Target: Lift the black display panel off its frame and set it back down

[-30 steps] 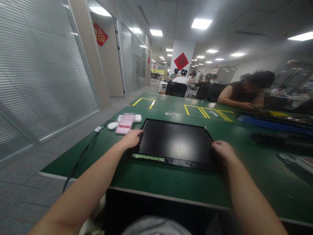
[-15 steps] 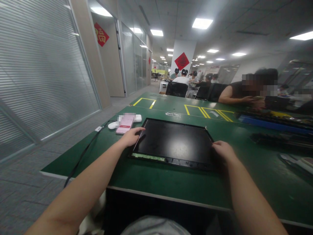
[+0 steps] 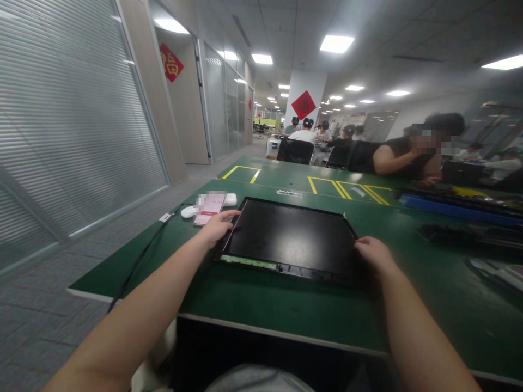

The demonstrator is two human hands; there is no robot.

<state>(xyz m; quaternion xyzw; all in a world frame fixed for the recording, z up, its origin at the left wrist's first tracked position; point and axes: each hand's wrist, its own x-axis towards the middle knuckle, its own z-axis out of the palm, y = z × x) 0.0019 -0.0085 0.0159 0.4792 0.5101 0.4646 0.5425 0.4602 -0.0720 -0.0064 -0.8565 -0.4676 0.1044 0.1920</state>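
A black flat display panel (image 3: pixel 292 237) lies on the green table (image 3: pixel 265 305) in front of me, with a thin green circuit strip (image 3: pixel 248 262) along its near edge. My left hand (image 3: pixel 217 227) rests on the panel's left edge, fingers curled over the rim. At the panel's right near corner, my right hand (image 3: pixel 373 253) grips the edge. Both forearms reach in from the bottom of the view.
A pink phone (image 3: pixel 209 208) and a white device (image 3: pixel 188 211) with a black cable (image 3: pixel 139 256) lie left of the panel. Dark panels and parts (image 3: pixel 466 231) crowd the right side. A person (image 3: pixel 402 158) leans on the far table; others sit behind.
My left hand has shifted slightly farther up the panel's left edge, its fingers now over the rim. The right hand has stayed put. The person at the far table has moved a little.
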